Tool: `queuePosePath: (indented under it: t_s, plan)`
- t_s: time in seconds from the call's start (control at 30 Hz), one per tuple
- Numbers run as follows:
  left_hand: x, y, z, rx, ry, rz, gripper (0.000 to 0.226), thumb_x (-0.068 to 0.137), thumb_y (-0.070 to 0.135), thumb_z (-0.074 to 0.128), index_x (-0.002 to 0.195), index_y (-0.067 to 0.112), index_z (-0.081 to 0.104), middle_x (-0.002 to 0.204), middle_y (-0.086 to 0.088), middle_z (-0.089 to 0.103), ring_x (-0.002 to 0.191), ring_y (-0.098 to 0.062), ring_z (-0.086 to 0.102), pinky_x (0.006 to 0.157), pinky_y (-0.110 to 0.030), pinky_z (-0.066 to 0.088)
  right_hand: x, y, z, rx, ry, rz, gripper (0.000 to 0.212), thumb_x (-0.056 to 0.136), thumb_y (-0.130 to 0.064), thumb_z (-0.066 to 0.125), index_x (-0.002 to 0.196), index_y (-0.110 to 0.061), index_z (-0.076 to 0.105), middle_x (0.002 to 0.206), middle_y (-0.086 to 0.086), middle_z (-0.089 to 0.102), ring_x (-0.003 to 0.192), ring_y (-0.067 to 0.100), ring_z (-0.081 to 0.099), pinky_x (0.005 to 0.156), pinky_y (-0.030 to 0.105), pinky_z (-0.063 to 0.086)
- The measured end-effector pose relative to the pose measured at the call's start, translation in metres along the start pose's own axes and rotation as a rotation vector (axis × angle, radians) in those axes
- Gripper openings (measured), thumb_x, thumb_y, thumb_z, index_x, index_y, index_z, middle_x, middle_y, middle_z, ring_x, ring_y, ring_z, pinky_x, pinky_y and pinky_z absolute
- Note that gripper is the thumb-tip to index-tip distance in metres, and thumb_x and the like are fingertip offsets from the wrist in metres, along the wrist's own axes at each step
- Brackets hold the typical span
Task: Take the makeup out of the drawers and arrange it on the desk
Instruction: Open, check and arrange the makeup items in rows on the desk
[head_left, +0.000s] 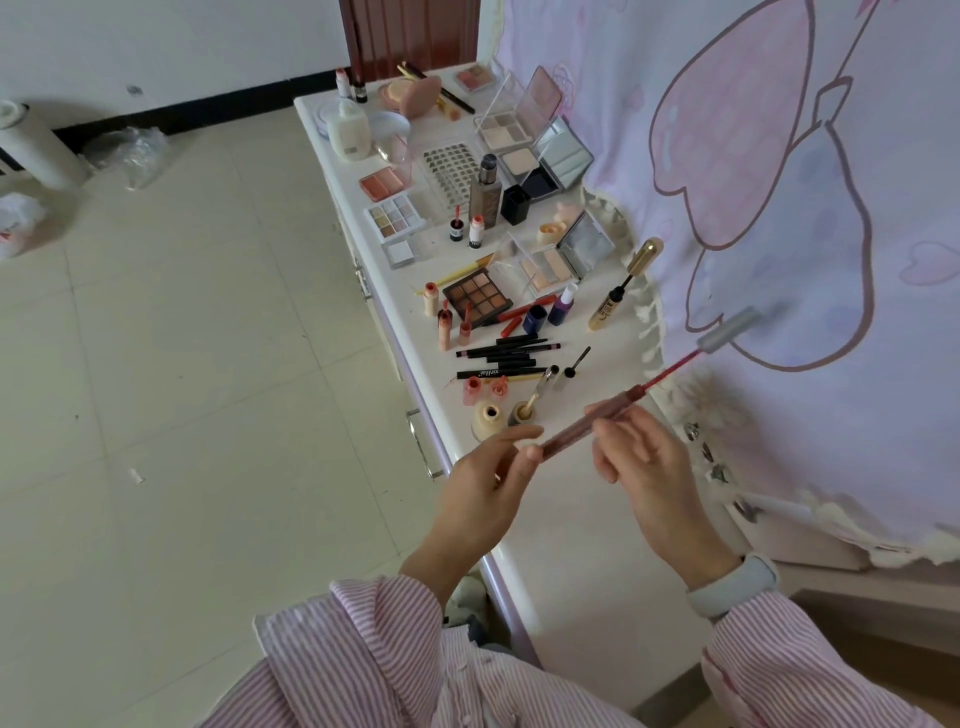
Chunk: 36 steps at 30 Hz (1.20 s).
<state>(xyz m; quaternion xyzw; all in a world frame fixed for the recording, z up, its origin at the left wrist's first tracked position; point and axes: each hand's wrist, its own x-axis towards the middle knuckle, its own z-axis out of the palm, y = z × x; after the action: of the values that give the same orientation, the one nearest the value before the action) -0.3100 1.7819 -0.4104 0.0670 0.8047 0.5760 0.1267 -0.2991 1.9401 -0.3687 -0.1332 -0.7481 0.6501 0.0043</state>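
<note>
Roughly, status by line:

Item in hand: dark red lip gloss tube (584, 422), held in the air over the near part of the desk (582, 525), slanting up to the right. Its wand sticks out of the far end with a grey cap (727, 328), blurred.
Left hand (485, 486): pinches the near end of the tube between thumb and fingers.
Right hand (644, 460): fingers curled around the tube's middle, thumb side hidden.
Done: much makeup already laid out on the far and middle desk, including a brown palette (478, 296), a row of black pencils (506, 358), a gold mascara (621, 291) and open compacts (530, 135) at the far end.
Left: place this tube. Drawers look closed, handles (423, 447) visible on the left front; cannot tell whether anything remains inside.
Progress: judged late stage.
Open room: the near stretch of desk under and behind the hands is bare, the easiest spot to set down.
Edges: left desk edge drops to the floor, and small open bottles (488, 415) stand close to it, so tip risk. Curtain (779, 182) hangs along the right side, and the wand cap is right against it, so smear risk.
</note>
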Motion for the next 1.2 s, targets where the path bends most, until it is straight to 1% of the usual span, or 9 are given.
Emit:
queuePosePath:
  t_s: [0.1, 0.2, 0.27, 0.33, 0.43, 0.53, 0.73, 0.83, 1.2]
  plan:
    - [0.0, -0.011, -0.002, 0.025, 0.269, -0.052, 0.024, 0.094, 0.03, 0.048, 0.107, 0.017, 0.063, 0.068, -0.002, 0.057, 0.048, -0.006, 0.039, 0.051, -0.024, 0.036, 0.015, -0.002, -0.012, -0.062, 0.18, -0.138, 0.019, 0.093, -0.002, 0.044, 0.088, -0.018, 0.053, 0.087, 0.002, 0.066, 0.059, 0.008, 0.057, 0.053, 0.018, 0.043]
    - [0.0, -0.028, -0.009, 0.231, 0.434, -0.138, 0.02, 0.091, 0.011, 0.051, 0.108, 0.01, 0.061, 0.078, 0.004, 0.053, 0.063, -0.008, 0.048, 0.061, -0.026, 0.042, 0.042, 0.005, -0.022, -0.16, 0.285, -0.198, 0.014, 0.093, 0.001, 0.042, 0.093, -0.011, 0.048, 0.091, -0.004, 0.064, 0.067, -0.002, 0.062, 0.059, 0.011, 0.045]
    - [0.002, -0.04, -0.013, 0.331, 0.374, -0.202, 0.031, 0.09, 0.011, 0.054, 0.121, 0.007, 0.053, 0.102, -0.004, 0.054, 0.094, -0.02, 0.054, 0.081, -0.027, 0.044, 0.063, 0.014, -0.028, -0.227, 0.306, -0.21, 0.009, 0.093, -0.002, 0.043, 0.096, -0.01, 0.047, 0.088, -0.002, 0.063, 0.074, 0.003, 0.064, 0.065, 0.019, 0.049]
    - [0.006, -0.051, -0.012, 0.431, 0.204, -0.291, 0.053, 0.091, 0.023, 0.054, 0.138, 0.009, 0.034, 0.134, -0.008, 0.041, 0.125, -0.024, 0.036, 0.1, -0.03, 0.033, 0.082, 0.025, -0.03, -0.291, 0.31, -0.197, 0.007, 0.092, -0.005, 0.045, 0.096, -0.01, 0.048, 0.093, 0.004, 0.063, 0.08, 0.012, 0.064, 0.071, 0.027, 0.052]
    - [0.012, -0.059, -0.009, 0.557, -0.019, -0.339, 0.08, 0.089, 0.042, 0.052, 0.147, 0.015, 0.004, 0.155, 0.001, 0.006, 0.141, -0.021, 0.004, 0.113, -0.035, 0.018, 0.105, 0.037, -0.027, -0.315, 0.303, -0.123, 0.008, 0.092, -0.004, 0.045, 0.098, -0.01, 0.047, 0.091, 0.001, 0.061, 0.084, 0.017, 0.064, 0.075, 0.028, 0.054]
    - [0.016, -0.061, -0.006, 0.62, -0.144, -0.367, 0.095, 0.085, 0.051, 0.054, 0.146, 0.019, -0.013, 0.154, 0.007, -0.017, 0.142, -0.023, -0.014, 0.114, -0.042, 0.016, 0.125, 0.047, -0.025, -0.353, 0.279, -0.065, 0.006, 0.093, -0.006, 0.044, 0.098, -0.01, 0.046, 0.089, 0.005, 0.063, 0.091, 0.026, 0.064, 0.085, 0.045, 0.052]
    - [0.02, -0.068, -0.008, 0.719, -0.227, -0.396, 0.105, 0.081, 0.061, 0.052, 0.142, 0.021, -0.024, 0.149, 0.007, -0.031, 0.138, -0.024, -0.026, 0.115, -0.044, 0.008, 0.145, 0.061, -0.019, -0.466, 0.229, -0.038, 0.011, 0.093, -0.011, 0.044, 0.102, -0.006, 0.048, 0.097, 0.014, 0.066, 0.092, 0.029, 0.063, 0.082, 0.051, 0.051]
    - [0.02, -0.066, -0.007, 0.725, -0.231, -0.4, 0.104, 0.081, 0.06, 0.051, 0.142, 0.021, -0.024, 0.149, 0.008, -0.031, 0.138, -0.024, -0.027, 0.115, -0.044, 0.006, 0.147, 0.065, -0.017, -0.495, 0.223, -0.022, 0.017, 0.093, -0.013, 0.045, 0.107, -0.004, 0.047, 0.104, 0.017, 0.064, 0.096, 0.03, 0.061, 0.082, 0.052, 0.05]
    - [0.018, -0.067, -0.008, 0.704, -0.235, -0.401, 0.104, 0.081, 0.061, 0.051, 0.141, 0.023, -0.025, 0.141, 0.013, -0.037, 0.137, -0.023, -0.028, 0.115, -0.045, 0.004, 0.144, 0.073, -0.013, -0.561, 0.184, 0.007, 0.019, 0.093, -0.009, 0.046, 0.109, 0.001, 0.048, 0.102, 0.02, 0.061, 0.09, 0.032, 0.059, 0.08, 0.044, 0.051]
